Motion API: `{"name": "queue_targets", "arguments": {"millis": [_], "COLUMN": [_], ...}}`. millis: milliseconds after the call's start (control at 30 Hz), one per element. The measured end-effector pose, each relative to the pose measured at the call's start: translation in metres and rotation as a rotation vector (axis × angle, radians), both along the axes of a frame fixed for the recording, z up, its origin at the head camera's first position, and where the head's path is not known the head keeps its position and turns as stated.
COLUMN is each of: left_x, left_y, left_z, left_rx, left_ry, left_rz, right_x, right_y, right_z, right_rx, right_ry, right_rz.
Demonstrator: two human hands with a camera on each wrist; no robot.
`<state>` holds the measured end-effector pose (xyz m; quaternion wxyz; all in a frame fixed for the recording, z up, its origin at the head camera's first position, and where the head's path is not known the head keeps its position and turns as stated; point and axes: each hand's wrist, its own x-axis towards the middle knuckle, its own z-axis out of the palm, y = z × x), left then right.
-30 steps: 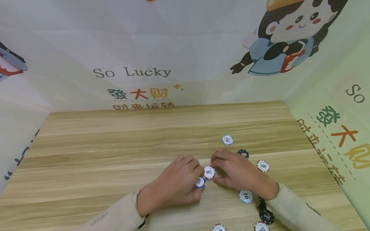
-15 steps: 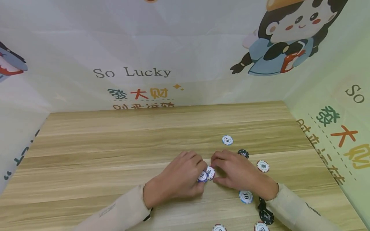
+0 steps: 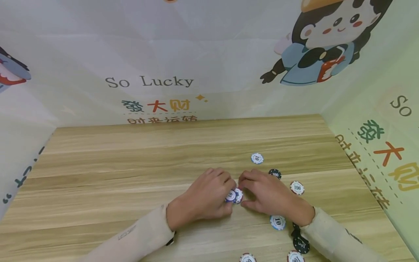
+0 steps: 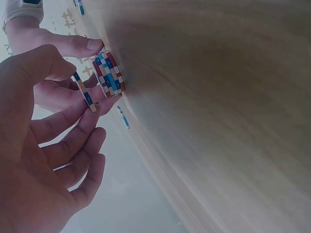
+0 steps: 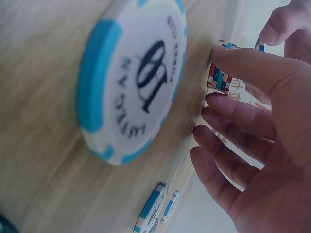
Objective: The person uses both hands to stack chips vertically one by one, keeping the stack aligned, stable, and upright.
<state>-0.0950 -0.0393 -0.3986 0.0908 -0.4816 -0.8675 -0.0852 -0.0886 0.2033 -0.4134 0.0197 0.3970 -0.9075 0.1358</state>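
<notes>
My left hand [image 3: 209, 194] pinches a blue-and-white poker chip [image 4: 85, 92] between thumb and fingers. In the head view this chip overlaps the left side of a short stack of poker chips [image 3: 239, 196]. From the left wrist, the chip is tilted and slightly apart from the stack, whose edges show red, blue and white. My right hand [image 3: 266, 191] holds the stack on the wooden table [image 3: 147, 153], thumb on one side and fingertips on the other. The right wrist view shows the stack [image 5: 221, 75] partly behind the right thumb.
Loose chips lie around the right arm: a light blue chip [image 3: 256, 158], a black chip [image 3: 275, 174], a red-edged chip [image 3: 297, 187], another light blue chip [image 3: 277, 222] and a black chip [image 3: 301, 244]. Printed cloth walls [image 3: 229, 91] border the table.
My left hand has moved right and slightly away from me, bringing the blue chip from beside the stack to overlapping it. My right hand stays almost still.
</notes>
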Motion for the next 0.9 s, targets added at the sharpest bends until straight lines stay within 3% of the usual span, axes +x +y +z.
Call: {"name": "queue_targets", "arguments": {"millis": [900], "left_x": [-0.009], "left_y": [0.01], "left_z": [-0.0061], "left_rx": [0.008], "left_ry": [-0.035], "left_rz": [-0.061], "right_x": [0.0011], "right_y": [0.0005], "right_z": [0.0017], "right_rx": [0.018], "right_ry": [0.004], "right_rz": [-0.005]}}
